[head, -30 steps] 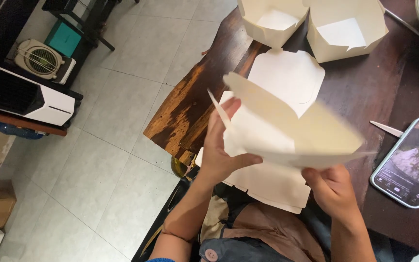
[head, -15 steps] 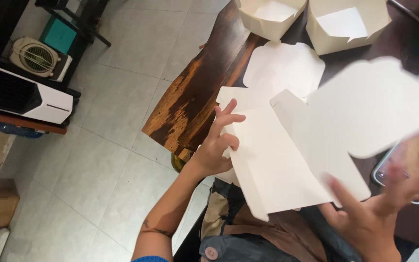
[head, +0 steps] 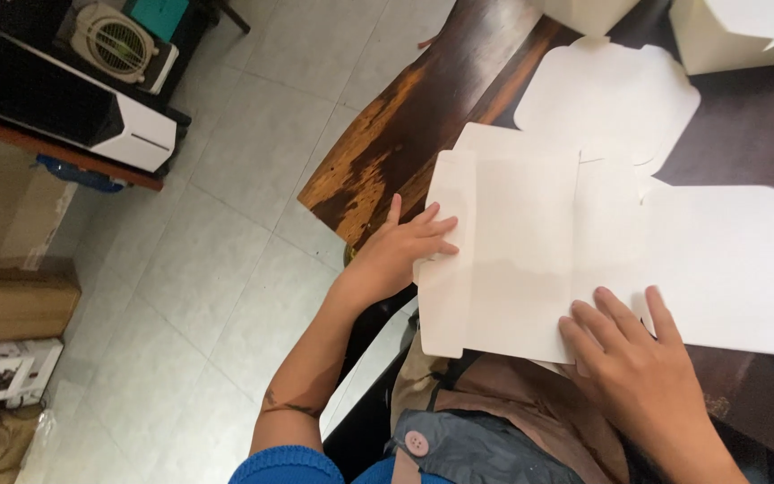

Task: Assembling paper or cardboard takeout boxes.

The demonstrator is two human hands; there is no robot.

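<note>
Flat white box blank [head: 530, 269] spread at near edge of dark wood table [head: 387, 152], long axis left-right. Left hand [head: 400, 251] flat, fingers spread, on left flap; right hand [head: 638, 358] open, pressing near edge right of centre. Second blank [head: 611, 99] just beyond, partly under; folded boxes [head: 736, 31] far right.

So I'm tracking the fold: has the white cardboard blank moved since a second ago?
Yes. The white cardboard blank went from raised and folded to spread flat on the wooden table.

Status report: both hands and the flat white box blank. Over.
Left hand open, flat on the white box blank. Right hand open, fingers pressing its near edge. Blank unfolded on the dark wooden table; second blank underneath.
</note>
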